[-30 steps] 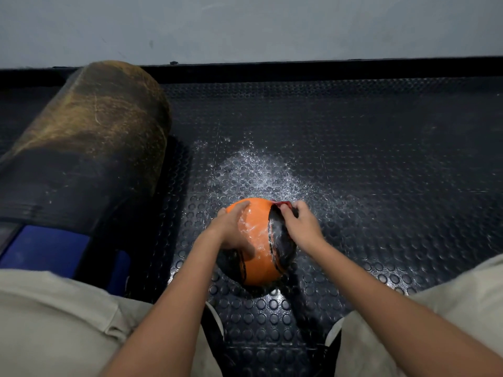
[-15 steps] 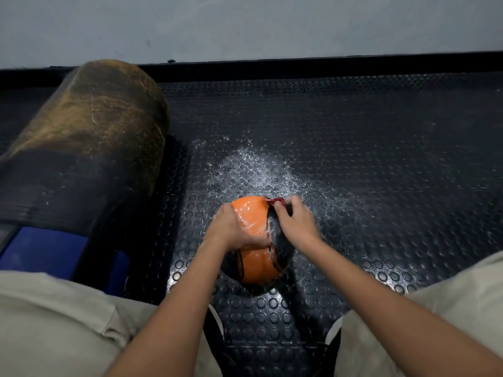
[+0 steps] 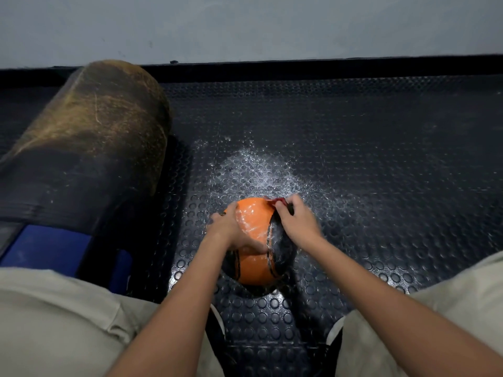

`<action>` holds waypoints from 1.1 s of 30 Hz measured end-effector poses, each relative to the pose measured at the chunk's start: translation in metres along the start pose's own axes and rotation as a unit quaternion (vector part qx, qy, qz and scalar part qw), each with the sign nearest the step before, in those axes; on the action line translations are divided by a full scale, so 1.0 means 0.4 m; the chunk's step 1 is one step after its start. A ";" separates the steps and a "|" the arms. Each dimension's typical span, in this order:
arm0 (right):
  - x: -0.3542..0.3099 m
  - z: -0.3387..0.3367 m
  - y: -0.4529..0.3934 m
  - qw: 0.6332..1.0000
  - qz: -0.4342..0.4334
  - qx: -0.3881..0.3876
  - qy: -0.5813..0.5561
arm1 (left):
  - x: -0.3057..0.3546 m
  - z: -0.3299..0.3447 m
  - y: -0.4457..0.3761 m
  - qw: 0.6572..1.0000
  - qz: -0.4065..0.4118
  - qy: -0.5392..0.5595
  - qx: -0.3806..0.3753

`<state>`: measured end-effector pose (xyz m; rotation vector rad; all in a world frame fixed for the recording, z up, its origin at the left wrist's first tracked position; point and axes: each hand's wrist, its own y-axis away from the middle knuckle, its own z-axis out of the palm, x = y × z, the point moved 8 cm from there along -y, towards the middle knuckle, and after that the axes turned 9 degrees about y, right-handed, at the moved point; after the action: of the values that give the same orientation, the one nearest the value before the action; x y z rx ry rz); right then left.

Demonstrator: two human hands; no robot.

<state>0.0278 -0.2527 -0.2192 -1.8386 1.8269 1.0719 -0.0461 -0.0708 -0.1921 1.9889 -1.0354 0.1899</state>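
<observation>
A glossy orange ball (image 3: 255, 268) with black panels and thin dark seams sits on the black studded rubber floor mat (image 3: 381, 159), low in the middle of the view, between the person's knees in beige trousers (image 3: 54, 322). The left hand (image 3: 227, 227) grips the ball from its upper left side: the fingers curl over the far curve and the thumb lies across the orange panel, which bears whitish smears. The right hand (image 3: 298, 223) is closed in a pinch on a small red piece (image 3: 278, 201) at the ball's top edge, just where orange meets black (what the piece is cannot be told, since it is small and partly hidden by the fingers); the heel of that hand lies over the black panel. Just beyond the ball a patch of white specks (image 3: 258, 170) is scattered over the mat's studs. To the left, apart from the ball, a big dark cylinder (image 3: 89, 148) lies on its side, its far end dusted yellowish brown, with a blue flat surface (image 3: 46, 246) showing under its near end. A grey wall (image 3: 245, 23) rises behind the mat
</observation>
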 end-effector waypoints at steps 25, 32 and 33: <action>0.024 0.024 -0.013 0.999 0.002 -0.024 0.030 | 0.016 -0.013 0.003 0.998 0.049 0.025 -0.021; 0.135 0.037 -0.010 0.995 0.091 -0.043 0.006 | 0.030 -0.010 0.019 0.997 0.062 0.035 -0.024; 0.132 0.034 -0.008 0.994 0.098 -0.040 0.005 | 0.031 -0.009 0.021 0.997 0.060 0.033 -0.026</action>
<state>0.0214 -0.2800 -0.2661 -1.7370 2.0321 1.2230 -0.0435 -0.0777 -0.1788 1.8622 -1.1075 0.2882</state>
